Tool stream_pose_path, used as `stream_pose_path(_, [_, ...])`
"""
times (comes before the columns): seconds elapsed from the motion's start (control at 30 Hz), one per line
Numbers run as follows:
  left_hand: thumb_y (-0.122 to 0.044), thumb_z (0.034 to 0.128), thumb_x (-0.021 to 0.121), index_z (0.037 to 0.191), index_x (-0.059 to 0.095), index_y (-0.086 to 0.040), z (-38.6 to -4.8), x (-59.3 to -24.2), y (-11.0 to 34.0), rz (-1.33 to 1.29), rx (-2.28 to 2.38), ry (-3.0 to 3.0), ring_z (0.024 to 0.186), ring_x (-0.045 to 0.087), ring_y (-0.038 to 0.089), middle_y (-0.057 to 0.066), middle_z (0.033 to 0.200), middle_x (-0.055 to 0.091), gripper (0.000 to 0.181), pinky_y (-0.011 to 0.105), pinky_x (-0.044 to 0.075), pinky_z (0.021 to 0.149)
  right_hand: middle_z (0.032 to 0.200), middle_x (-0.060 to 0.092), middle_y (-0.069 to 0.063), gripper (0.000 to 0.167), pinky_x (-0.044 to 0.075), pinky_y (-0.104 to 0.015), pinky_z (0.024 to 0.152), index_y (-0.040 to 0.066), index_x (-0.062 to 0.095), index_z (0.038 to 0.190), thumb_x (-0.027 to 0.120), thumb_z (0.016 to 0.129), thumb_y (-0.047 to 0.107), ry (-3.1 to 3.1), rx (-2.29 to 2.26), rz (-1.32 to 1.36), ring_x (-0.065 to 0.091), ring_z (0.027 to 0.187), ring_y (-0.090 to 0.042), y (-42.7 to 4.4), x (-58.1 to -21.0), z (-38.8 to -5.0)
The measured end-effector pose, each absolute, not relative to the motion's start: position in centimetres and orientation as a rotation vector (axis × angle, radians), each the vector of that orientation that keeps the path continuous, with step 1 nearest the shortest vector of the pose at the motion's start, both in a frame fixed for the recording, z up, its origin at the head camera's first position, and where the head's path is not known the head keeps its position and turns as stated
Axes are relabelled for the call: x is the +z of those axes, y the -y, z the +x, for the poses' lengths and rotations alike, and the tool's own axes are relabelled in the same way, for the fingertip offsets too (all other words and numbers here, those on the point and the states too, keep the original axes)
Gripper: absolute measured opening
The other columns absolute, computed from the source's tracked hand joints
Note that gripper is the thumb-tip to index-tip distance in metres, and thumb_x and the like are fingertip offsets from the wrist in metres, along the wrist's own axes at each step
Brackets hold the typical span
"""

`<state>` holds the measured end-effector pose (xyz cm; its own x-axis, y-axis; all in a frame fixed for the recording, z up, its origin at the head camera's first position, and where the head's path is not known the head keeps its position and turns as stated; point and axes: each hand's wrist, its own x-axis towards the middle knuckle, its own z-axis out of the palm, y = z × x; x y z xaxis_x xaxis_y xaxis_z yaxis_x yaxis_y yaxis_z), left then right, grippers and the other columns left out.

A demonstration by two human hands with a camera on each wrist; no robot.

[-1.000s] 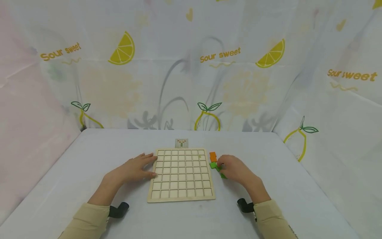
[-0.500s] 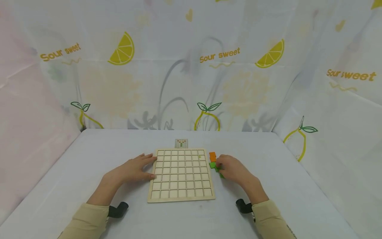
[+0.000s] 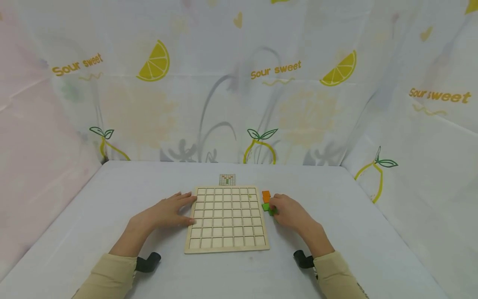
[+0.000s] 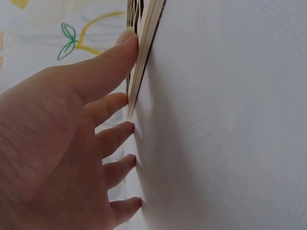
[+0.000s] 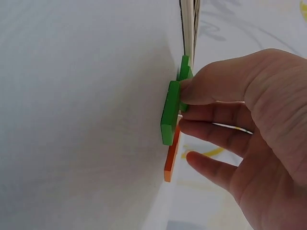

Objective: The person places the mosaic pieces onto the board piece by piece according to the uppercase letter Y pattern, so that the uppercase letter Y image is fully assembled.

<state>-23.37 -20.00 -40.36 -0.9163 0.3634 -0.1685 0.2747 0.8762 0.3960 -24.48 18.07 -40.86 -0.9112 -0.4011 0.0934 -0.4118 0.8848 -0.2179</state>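
In the head view, my left hand (image 3: 167, 212) rests at the left edge of a pale wooden grid board (image 3: 226, 250). Its thumb and fingers are spread, and the left wrist view shows the thumb on the board's rim. To the board's right, my right hand (image 3: 293, 211) is over a group of small tiles. Up close, its thumb and fingertips pinch a green tile (image 5: 169, 115) low by the tabletop. Another green tile (image 5: 185, 72) is just behind, partly covered by the thumb. Orange tiles (image 3: 266, 196) lie beside a green tile (image 3: 265, 207) near the board's upper right.
A small printed grid card (image 3: 227, 179) with a coloured pattern lies against the board's far edge. The white tabletop (image 3: 149, 178) ends at a hanging cloth (image 3: 209, 104) printed with lemons. A tiny yellow-green speck (image 3: 250, 196) shows on the board.
My right hand has shifted slightly left toward the board. The nearest green tile, visible before beside the fingers, is now hidden by the hand in the head view. My left hand stays put.
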Motion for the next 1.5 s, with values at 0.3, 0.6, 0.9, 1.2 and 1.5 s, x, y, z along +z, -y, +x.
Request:
stream_pose_path(0.3, [-0.052,0.0824,0.075,0.153,0.04,-0.015,-23.4,-40.2,20.1,0.5,0.548,-2.78,0.151,0.019,0.046,0.015,0.162,0.032,0.087,0.071,0.017,0.117,0.086,0.057,0.007,0.024,0.049,-0.032,0.077,0.018,0.059,0.079,0.073,0.081,-0.002,2.985,0.351,0.671,0.049,0.082,-0.011,-18.2,-40.7,-24.3])
stream_pose_path(0.6, [-0.054,0.0813,0.075,0.153,0.039,-0.016,-23.4,-40.1,20.0,0.527,0.542,-2.786,0.151,0.018,0.046,0.013,0.163,0.031,0.089,0.072,0.018,0.116,0.085,0.057,0.006,0.021,0.048,-0.032,0.076,0.017,0.06,0.081,0.07,0.079,-0.001,2.969,0.379,0.676,0.049,0.08,-0.011,-18.4,-40.6,-24.3])
stream_pose_path(0.9, [-0.053,0.0795,0.077,0.153,0.04,-0.013,-23.4,-40.0,19.8,0.549,0.554,-2.782,0.151,0.019,0.047,0.012,0.163,0.032,0.092,0.071,0.019,0.116,0.082,0.054,0.007,0.02,0.047,-0.029,0.073,0.016,0.061,0.083,0.068,0.077,-0.002,2.907,0.42,0.702,0.048,0.078,-0.01,-18.2,-40.6,-24.4])
stream_pose_path(1.2, [-0.052,0.0736,0.082,0.154,0.037,-0.011,-23.3,-40.0,19.9,0.572,0.595,-2.755,0.152,0.017,0.044,0.011,0.164,0.027,0.1,0.072,0.014,0.117,0.082,0.054,0.005,0.02,0.046,-0.027,0.071,0.014,0.062,0.083,0.068,0.075,-0.003,2.878,0.432,0.731,0.047,0.077,-0.01,-17.7,-40.5,-24.1])
stream_pose_path(1.5, [-0.046,0.0722,0.085,0.154,0.037,-0.01,-23.0,-39.6,19.7,0.559,0.615,-2.73,0.153,0.018,0.042,0.009,0.164,0.03,0.101,0.067,0.017,0.12,0.082,0.052,0.006,0.02,0.044,-0.025,0.069,0.017,0.059,0.082,0.068,0.078,-0.001,2.856,0.431,0.803,0.046,0.078,-0.009,-16.9,-40.4,-23.7])
